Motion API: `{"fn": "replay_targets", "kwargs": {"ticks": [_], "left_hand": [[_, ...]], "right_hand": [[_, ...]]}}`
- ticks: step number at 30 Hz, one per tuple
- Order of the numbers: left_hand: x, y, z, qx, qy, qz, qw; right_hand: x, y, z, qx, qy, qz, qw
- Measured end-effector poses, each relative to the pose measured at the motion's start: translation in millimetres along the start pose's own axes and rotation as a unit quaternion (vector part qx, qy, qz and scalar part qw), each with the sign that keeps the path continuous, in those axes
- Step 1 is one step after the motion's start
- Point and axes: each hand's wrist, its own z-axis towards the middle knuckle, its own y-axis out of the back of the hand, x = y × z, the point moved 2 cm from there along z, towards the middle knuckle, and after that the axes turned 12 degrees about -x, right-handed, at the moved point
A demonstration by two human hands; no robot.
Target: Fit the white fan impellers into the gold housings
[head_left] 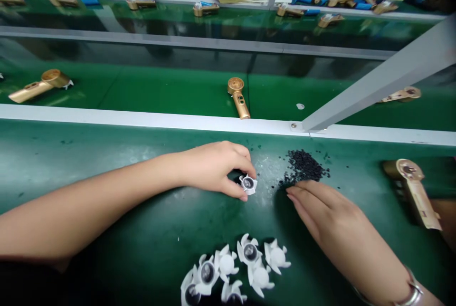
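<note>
Head view: mid-frame, your left hand (217, 166) pinches a white impeller (248, 184); your right hand (326, 213), grip unclear, meets black bits (304, 166).

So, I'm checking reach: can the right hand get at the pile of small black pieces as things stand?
Likely yes: the right hand has its fingers at the near edge of the black pile, nothing visibly blocking them; the left hand holds a white fan impeller to one side.

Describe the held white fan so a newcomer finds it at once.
On the green table, in front of the white rail, find the left hand. It holds a white fan, dark middle showing. Unlike the loose fans nearer the camera, this one alone is held.
</note>
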Motion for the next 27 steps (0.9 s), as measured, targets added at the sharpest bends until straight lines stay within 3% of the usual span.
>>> {"fn": "replay_targets", "kwargs": {"ticks": [3,9,12,16,23,27], "left_hand": [[2.4,-0.8,0.7,-0.036,0.014,-0.036,0.999],[-6.6,-9.4,-2.4,-0.083,0.139,-0.181,0.970],[-17.7,-13.8,-5.7,-0.080,0.147,-0.266,0.949],[-26.7,-13.9,-9.8,-0.080,0.179,-0.337,0.921],[-29.3,-3.0,-9.3,-0.094,0.166,-0.295,0.936],[-30.0,-1.9,-9.1,-0.111,0.170,-0.283,0.938]], "right_hand": [[1.2,-1.4,6.1,0.027,0.054,-0.058,0.997],[0.8,6.9,29.5,-0.030,-0.066,0.055,0.996],[8.4,18.1,45.4,-0.066,-0.154,0.196,0.966],[17.6,29.0,60.9,-0.071,-0.155,0.247,0.954],[18.0,32.4,71.2,-0.063,-0.111,0.220,0.967],[21.6,29.9,68.5,-0.068,-0.123,0.201,0.969]]}}
